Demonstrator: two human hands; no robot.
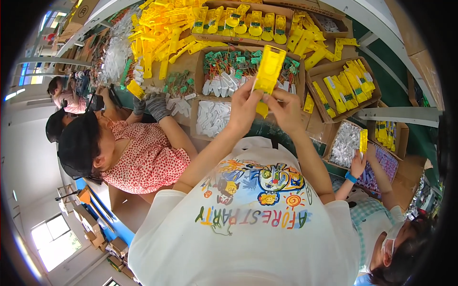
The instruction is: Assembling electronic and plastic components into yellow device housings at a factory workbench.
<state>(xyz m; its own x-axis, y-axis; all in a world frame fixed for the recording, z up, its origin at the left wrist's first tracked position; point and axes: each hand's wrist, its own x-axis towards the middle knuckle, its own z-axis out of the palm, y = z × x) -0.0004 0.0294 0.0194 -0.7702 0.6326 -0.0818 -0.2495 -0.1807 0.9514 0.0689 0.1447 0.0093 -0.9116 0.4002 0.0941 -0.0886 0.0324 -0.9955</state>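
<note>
A yellow plastic housing (270, 69), long with a rectangular recessed face, is held upright in front of me. My left hand (244, 106) grips its lower end from the left, thumb and fingers closed on it. From the right, my right hand (286, 110) pinches the same lower end, its fingertips close to the left thumb. Just behind the housing stands a cardboard box (198, 78) with green circuit boards on red wires (229, 62) and white plastic parts (222, 86). Fingers cover part of the housing's lower end.
Loose yellow housings (162, 33) are heaped at the far left. Boxes of yellow assemblies (255, 26) stand at the back and right (343, 90). White pieces (212, 117) fill a nearer box. Co-workers sit close on both sides: a gloved hand (157, 106) left, a wristbanded hand (358, 164) right.
</note>
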